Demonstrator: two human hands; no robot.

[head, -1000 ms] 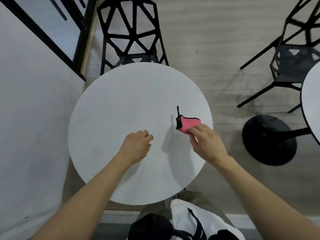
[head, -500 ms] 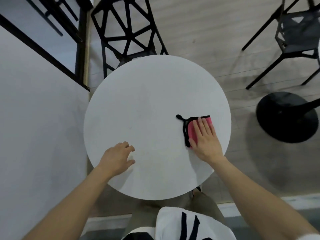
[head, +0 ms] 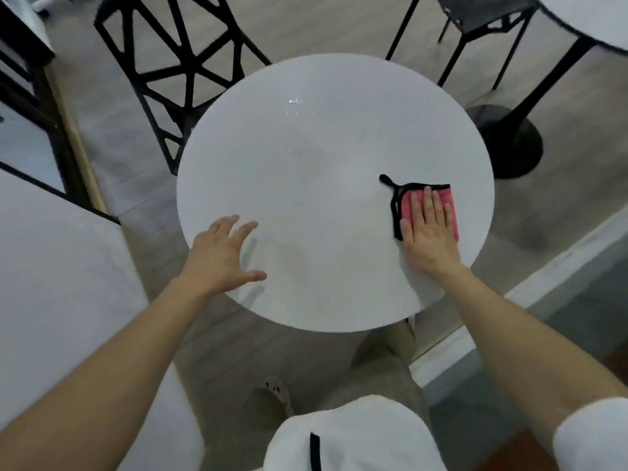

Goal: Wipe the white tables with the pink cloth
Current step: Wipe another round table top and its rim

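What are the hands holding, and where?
Nothing is gripped. The right hand presses flat on the pink cloth, covering its middle; the left hand is open and empty.

free: white table (head: pixel 306 164) left of pink cloth (head: pixel 407 207) | obstacle: black chair (head: pixel 194 68) far-left rim

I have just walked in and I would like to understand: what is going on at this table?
A person is wiping the round white table with a pink cloth with black edging. The right hand lies flat on the cloth and presses it onto the right side of the tabletop. The left hand holds nothing; its fingers are spread over the table's near left edge, and I cannot tell whether it touches. A second white table stands at the far right.
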